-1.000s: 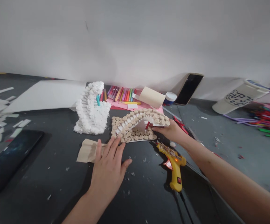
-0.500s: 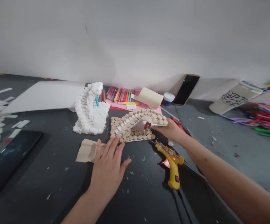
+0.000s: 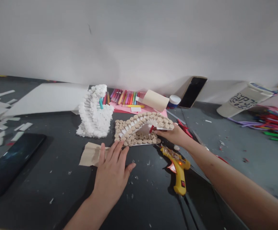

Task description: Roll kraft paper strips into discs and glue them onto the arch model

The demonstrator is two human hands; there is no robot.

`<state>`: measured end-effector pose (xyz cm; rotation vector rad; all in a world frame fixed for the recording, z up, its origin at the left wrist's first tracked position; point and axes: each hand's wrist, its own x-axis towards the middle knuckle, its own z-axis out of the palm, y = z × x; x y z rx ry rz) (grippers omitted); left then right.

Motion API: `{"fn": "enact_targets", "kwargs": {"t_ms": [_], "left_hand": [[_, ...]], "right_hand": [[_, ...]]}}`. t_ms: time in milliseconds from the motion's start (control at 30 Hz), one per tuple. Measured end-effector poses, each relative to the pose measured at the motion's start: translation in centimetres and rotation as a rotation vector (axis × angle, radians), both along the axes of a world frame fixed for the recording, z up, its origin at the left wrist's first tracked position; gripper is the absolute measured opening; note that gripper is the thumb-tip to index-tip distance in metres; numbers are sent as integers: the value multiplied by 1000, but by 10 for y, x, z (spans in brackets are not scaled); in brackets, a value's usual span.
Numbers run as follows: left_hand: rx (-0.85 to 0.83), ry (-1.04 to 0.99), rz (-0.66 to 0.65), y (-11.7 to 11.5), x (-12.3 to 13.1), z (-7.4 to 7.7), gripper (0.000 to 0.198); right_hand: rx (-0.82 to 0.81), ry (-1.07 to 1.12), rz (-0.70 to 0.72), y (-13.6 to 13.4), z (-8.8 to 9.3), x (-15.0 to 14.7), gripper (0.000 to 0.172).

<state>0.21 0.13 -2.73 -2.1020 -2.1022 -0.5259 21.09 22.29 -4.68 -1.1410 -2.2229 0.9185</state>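
A tan arched model [image 3: 139, 127] made of small paper rolls stands on the dark table [image 3: 57, 179]. My right hand [image 3: 174, 134] grips the raised right end of its arch, with a small red piece at my fingertips. My left hand [image 3: 112, 172] lies flat with fingers spread, its fingertips on a brown paper scrap [image 3: 89, 154] and against the model's front edge. A yellow glue gun [image 3: 178, 167] lies just below my right wrist. A white spiral model [image 3: 93, 111] stands to the left of the tan one.
A black phone [image 3: 9, 164] lies at the left, with another phone [image 3: 193, 92] leaning on the wall. Coloured pens [image 3: 124, 95] on pink paper, a cream paper roll [image 3: 156, 100], a small jar [image 3: 174, 100], a white cup [image 3: 244, 99] on its side and coloured sticks [image 3: 276, 123] line the back.
Barely anything has moved; the view has shifted slightly. My right hand keeps its hold on the arch and my left hand stays flat.
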Motion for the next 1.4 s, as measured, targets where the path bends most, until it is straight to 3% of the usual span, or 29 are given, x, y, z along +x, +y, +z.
{"fn": "enact_targets", "kwargs": {"t_ms": [300,667,1000,1400], "left_hand": [[-15,14,-1,1,0,-1,39],[-26,45,2,0,1,1,39],[-6,51,1,0,1,-1,38],[25,50,-14,1,0,-2,39]], "right_hand": [[28,-16,0,-6,4,-5,41],[68,-50,-46,-8,-4,-11,40],[75,-97,-35,-7,10,4,36],[30,22,-58,-10,-4,-6,23]]}}
